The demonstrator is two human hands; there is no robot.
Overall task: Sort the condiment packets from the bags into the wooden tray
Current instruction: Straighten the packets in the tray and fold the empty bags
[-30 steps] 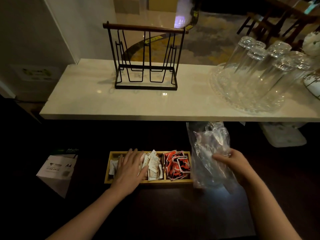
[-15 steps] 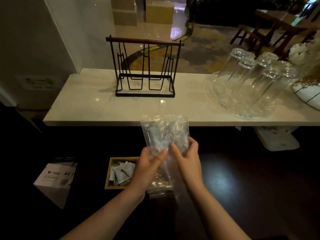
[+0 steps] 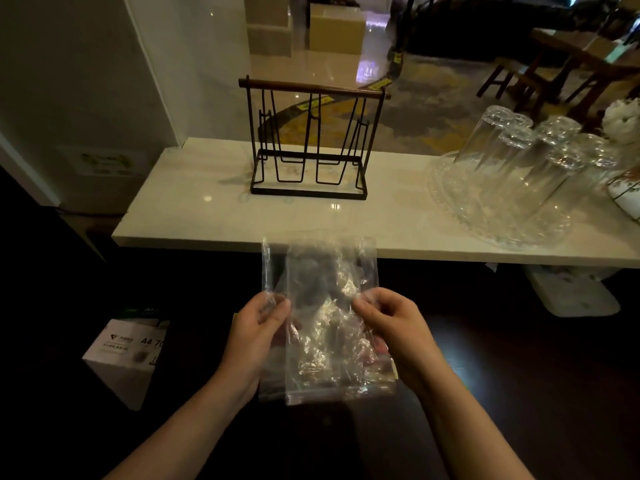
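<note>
A clear plastic bag (image 3: 322,327) hangs upright in front of me, crinkled and seemingly empty. My left hand (image 3: 258,336) pinches its left edge and my right hand (image 3: 391,330) pinches its right edge, spreading it flat between them above the dark counter. The wooden tray with the packets is hidden behind the bag and my hands; only a faint sliver shows through the plastic.
A white marble shelf (image 3: 214,216) runs across behind the bag, carrying a black wire rack (image 3: 308,143) and a glass tray of upturned glasses (image 3: 519,181). A white A4 paper box (image 3: 128,355) sits at the left, a white lidded box (image 3: 571,296) under the shelf at right.
My left hand left the tray and joined the right on the bag. The bag came to the middle, was lifted and spread flat, and now covers the tray.
</note>
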